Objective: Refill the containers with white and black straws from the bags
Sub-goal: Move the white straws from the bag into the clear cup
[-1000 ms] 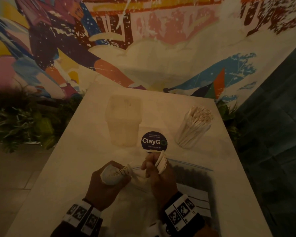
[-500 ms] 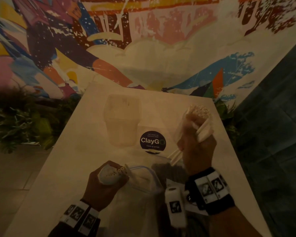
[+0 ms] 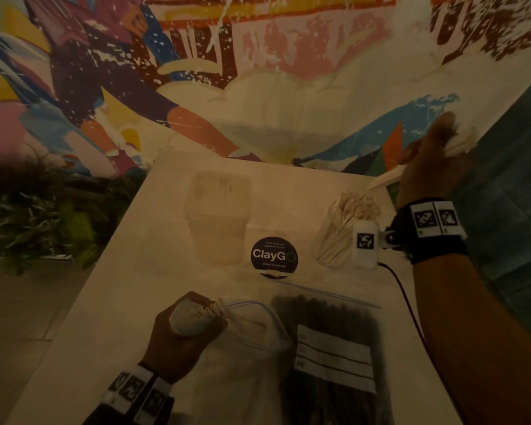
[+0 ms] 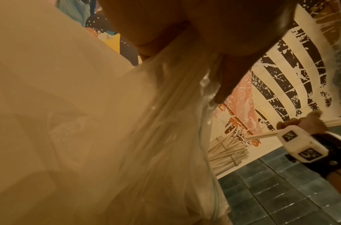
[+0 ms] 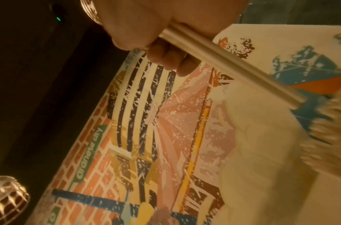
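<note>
Right hand (image 3: 432, 161), raised at 2 o'clock above the straw-filled container (image 3: 344, 231), fingers curled round a few white straws (image 5: 231, 67). Left hand (image 3: 181, 335) at 7 o'clock grips the clear bag (image 3: 246, 357); black-straw bag (image 3: 334, 348) lies beside it.

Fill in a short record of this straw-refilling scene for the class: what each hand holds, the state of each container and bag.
left hand: grips neck of white-straw bag
right hand: holds a few white straws, raised beyond the table's far right corner
right container: full of white straws
left container: looks empty
black-straw bag: lying flat on table
</note>
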The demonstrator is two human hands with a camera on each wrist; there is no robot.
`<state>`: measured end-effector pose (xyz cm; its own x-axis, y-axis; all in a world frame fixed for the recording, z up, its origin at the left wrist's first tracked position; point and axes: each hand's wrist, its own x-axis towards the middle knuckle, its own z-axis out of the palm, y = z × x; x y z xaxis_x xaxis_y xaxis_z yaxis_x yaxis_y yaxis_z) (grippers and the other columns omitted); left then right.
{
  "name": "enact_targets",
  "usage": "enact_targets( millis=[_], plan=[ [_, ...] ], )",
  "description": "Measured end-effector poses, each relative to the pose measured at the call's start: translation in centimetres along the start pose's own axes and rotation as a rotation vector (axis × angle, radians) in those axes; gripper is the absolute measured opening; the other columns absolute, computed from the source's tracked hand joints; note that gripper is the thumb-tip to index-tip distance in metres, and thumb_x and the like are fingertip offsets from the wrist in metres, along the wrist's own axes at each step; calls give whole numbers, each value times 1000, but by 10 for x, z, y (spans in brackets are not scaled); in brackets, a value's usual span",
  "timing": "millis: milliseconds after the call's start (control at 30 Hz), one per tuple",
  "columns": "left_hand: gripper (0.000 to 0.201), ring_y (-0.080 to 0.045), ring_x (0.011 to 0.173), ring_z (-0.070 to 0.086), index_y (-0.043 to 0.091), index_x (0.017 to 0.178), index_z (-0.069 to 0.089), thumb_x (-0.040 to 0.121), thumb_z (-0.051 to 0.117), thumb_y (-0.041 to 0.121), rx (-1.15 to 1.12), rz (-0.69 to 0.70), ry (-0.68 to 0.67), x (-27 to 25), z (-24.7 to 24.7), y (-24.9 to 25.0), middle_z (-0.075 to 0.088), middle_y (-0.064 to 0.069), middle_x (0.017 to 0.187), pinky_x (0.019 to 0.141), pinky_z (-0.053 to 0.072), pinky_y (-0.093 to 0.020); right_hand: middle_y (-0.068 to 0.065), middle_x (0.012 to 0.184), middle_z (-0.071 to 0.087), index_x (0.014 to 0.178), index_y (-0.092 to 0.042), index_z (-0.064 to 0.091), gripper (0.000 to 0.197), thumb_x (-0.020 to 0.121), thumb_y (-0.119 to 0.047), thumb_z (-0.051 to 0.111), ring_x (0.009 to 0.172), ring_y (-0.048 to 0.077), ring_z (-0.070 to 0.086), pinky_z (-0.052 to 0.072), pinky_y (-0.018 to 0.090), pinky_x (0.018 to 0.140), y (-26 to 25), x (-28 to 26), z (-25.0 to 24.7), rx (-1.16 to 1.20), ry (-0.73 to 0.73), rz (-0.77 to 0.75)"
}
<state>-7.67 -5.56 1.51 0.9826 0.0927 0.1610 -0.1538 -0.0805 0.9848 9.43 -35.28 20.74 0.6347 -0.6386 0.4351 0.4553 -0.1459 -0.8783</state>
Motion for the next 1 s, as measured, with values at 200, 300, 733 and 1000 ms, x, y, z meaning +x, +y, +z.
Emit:
enact_targets(
  millis=[200,300,733,1000],
  plan=[
    [28,-23,74,67,22,78,67,58,80,37,-13,-8,2,-1,0,1,70,-8,81,63,55,-41,2,47,49,53,-14,43,52,98,-41,44,44,12,48,47,24,60,47,-11,-1,-222,-82,45],
    [27,-23,74,67,24,78,67,58,79,37,3,-5,3,-1,-1,2,70,-7,81,63,55,-41,-2,45,49,63,-9,50,46,99,-37,44,41,9,48,44,19,52,44,-5,-3,-170,-85,-13],
    [27,-20,73,67,21,77,67,59,78,38,10,-10,0,0,-2,0,69,-6,81,63,55,-39,-8,38,47,68,-21,53,43,86,-59,43,42,13,47,49,39,59,48,-4,-17,-154,-77,-31],
    [26,-20,74,68,25,76,67,56,78,39,12,-24,11,-2,-1,1,70,-7,82,64,56,-40,-6,35,46,47,-23,51,53,94,-46,48,37,13,45,54,43,59,53,-8,-11,-207,-97,97]
  ],
)
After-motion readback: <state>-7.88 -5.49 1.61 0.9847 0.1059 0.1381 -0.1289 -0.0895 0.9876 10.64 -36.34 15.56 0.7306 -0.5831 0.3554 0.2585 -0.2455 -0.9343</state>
